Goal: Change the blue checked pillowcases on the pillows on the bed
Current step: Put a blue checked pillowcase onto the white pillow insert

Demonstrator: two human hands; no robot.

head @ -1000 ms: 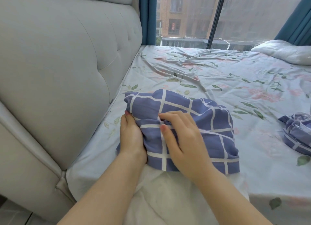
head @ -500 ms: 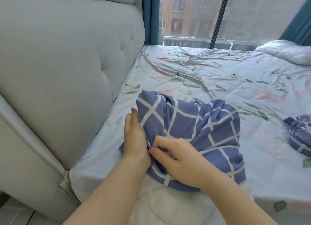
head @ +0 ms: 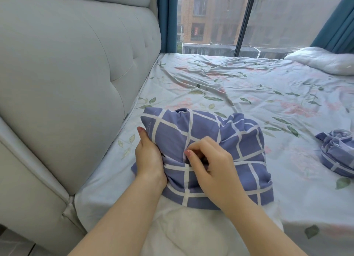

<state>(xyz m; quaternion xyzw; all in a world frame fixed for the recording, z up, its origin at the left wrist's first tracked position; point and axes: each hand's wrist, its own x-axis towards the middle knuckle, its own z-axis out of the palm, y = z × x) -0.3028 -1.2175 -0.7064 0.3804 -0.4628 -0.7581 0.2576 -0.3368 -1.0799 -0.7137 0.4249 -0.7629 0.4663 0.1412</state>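
A blue checked pillowcase (head: 220, 137) is bunched over the far end of a white pillow (head: 191, 229), whose near end lies bare at the bed's front edge. My left hand (head: 148, 156) grips the pillowcase's left side, fingers tucked into the fabric. My right hand (head: 212, 165) pinches a fold of the pillowcase near its middle, fingers curled. A second blue checked pillowcase (head: 337, 152) lies crumpled on the bed at the right.
The bed has a pale floral sheet (head: 249, 94). A padded grey headboard (head: 67, 79) rises on the left. Another white pillow (head: 323, 61) lies at the far right by the window (head: 268, 18) and teal curtains (head: 166, 18).
My right hand has moved from the pillowcase's lower hem up to a fold near its middle. The bunched fabric has shifted and rides higher over the pillow.
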